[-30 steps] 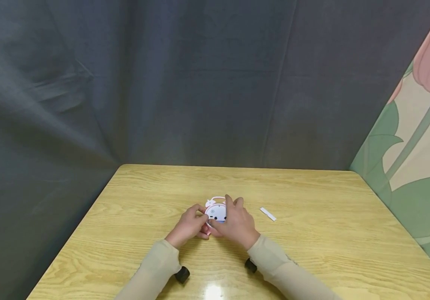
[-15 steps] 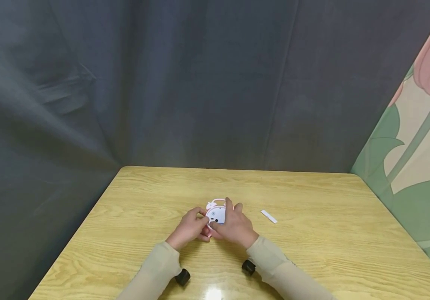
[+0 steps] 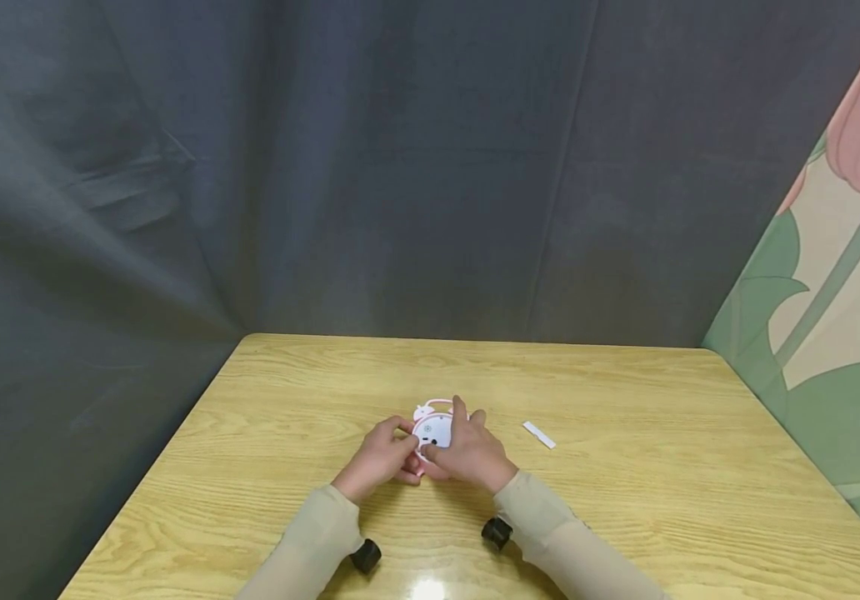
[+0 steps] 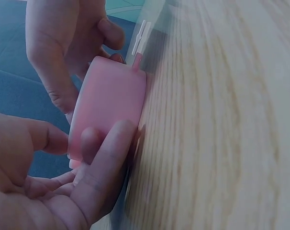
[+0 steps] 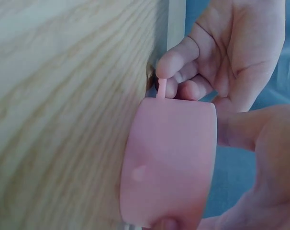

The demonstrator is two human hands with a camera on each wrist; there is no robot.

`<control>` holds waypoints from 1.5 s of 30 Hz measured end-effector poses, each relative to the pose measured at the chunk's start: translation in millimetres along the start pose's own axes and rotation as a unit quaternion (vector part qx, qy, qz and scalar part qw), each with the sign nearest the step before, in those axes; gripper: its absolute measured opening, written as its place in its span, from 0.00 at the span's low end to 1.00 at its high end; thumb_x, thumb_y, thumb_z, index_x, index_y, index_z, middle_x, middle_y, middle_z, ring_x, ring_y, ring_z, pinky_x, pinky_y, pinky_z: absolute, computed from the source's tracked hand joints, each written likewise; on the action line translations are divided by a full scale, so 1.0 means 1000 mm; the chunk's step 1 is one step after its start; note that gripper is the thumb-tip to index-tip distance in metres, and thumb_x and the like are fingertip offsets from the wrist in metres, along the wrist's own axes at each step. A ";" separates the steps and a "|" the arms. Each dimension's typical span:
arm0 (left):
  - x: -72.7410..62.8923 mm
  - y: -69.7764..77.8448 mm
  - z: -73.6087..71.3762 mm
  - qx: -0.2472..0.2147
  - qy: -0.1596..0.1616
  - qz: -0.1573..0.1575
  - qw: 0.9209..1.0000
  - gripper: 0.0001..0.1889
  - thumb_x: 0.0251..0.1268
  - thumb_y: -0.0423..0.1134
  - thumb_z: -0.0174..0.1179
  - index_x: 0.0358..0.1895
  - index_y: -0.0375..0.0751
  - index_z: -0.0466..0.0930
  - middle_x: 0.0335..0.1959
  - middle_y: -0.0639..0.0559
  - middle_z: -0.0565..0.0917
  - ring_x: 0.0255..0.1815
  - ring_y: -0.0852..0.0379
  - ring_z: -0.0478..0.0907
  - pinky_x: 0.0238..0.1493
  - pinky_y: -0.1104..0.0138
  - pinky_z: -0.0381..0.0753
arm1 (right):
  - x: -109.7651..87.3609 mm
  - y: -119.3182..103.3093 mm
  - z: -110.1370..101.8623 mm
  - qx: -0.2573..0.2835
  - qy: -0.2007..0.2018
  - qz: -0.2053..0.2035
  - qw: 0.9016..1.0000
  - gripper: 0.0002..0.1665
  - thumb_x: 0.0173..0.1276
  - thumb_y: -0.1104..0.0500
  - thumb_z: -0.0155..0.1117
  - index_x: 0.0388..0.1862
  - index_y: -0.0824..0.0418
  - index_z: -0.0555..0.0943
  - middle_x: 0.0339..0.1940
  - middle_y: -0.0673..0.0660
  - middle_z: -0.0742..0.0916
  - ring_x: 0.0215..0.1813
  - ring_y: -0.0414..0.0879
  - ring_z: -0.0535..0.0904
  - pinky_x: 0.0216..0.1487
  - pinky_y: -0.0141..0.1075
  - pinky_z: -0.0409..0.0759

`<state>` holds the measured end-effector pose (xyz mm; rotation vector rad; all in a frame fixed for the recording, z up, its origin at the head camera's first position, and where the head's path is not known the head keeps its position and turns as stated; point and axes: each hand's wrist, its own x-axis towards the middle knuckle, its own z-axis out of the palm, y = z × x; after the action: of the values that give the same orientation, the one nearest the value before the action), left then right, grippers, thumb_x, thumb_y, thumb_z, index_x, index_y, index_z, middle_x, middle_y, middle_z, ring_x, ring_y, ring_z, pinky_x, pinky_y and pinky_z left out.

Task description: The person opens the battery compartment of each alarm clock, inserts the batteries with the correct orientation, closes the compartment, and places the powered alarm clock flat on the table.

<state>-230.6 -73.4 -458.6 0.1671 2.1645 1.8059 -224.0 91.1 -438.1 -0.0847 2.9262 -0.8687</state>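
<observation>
A pink twin-bell alarm clock [image 3: 433, 428] lies on the table with its white back up and its bells and handle pointing away from me. My left hand [image 3: 379, 454] grips the left side, with fingers curled against the pink casing [image 4: 109, 98] and the thumb at the rim of the back. From the other side my right hand [image 3: 475, 454] holds the clock, its thumb pressing on the lower part of the white back and its fingers around the right side. That hand covers much of the right half. The right wrist view shows the pink side wall [image 5: 169, 153] close up.
A narrow white plastic strip [image 3: 538, 434] lies to the right of the clock. The wooden table [image 3: 310, 375] backs onto a dark curtain [image 3: 415, 167], and a flower-painted panel [image 3: 835, 275] stands on the right. Black wrist cameras [image 3: 366, 556] hang under both sleeves.
The blue patch beside my right thumb on the clock's back no longer shows. Both hands stay around the clock; the whole scene has shifted slightly downward in the head view.
</observation>
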 end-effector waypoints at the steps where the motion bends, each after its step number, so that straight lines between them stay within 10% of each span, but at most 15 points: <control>1: 0.000 0.001 0.000 0.001 0.000 -0.001 1.000 0.14 0.71 0.29 0.47 0.56 0.26 0.67 0.22 0.44 0.80 0.23 0.57 0.81 0.29 0.61 0.89 | 0.001 0.000 0.000 0.004 -0.003 0.000 1.000 0.61 0.59 0.42 0.72 0.79 0.68 0.51 0.56 0.77 0.73 0.33 0.54 0.79 0.36 0.51 0.81; 18: 0.003 0.007 -0.004 0.005 -0.007 -0.005 1.000 0.15 0.74 0.31 0.46 0.59 0.27 0.66 0.25 0.43 0.80 0.24 0.56 0.80 0.32 0.58 0.89 | 0.009 0.002 -0.011 0.029 -0.039 0.007 0.999 0.61 0.60 0.43 0.73 0.79 0.67 0.50 0.65 0.78 0.71 0.44 0.57 0.80 0.49 0.55 0.82; 30: 0.006 0.011 -0.003 -0.007 -0.003 -0.006 1.000 0.16 0.68 0.28 0.47 0.58 0.27 0.66 0.24 0.45 0.78 0.23 0.55 0.80 0.32 0.59 0.89 | 0.020 0.014 -0.021 0.149 -0.088 0.029 0.984 0.55 0.62 0.55 0.74 0.79 0.62 0.52 0.72 0.73 0.67 0.66 0.61 0.70 0.65 0.56 0.72; 45: 0.000 0.001 -0.002 -0.008 -0.014 -0.005 1.000 0.14 0.69 0.28 0.47 0.55 0.27 0.65 0.22 0.45 0.80 0.20 0.58 0.80 0.22 0.64 0.86 | 0.011 0.031 -0.020 0.084 -0.048 0.001 0.995 0.60 0.57 0.48 0.78 0.78 0.66 0.54 0.66 0.72 0.73 0.62 0.59 0.75 0.62 0.53 0.77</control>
<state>-231.6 -75.4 -457.5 0.1767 2.1264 1.8042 -237.8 127.2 -438.9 -0.1098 2.7529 -1.0746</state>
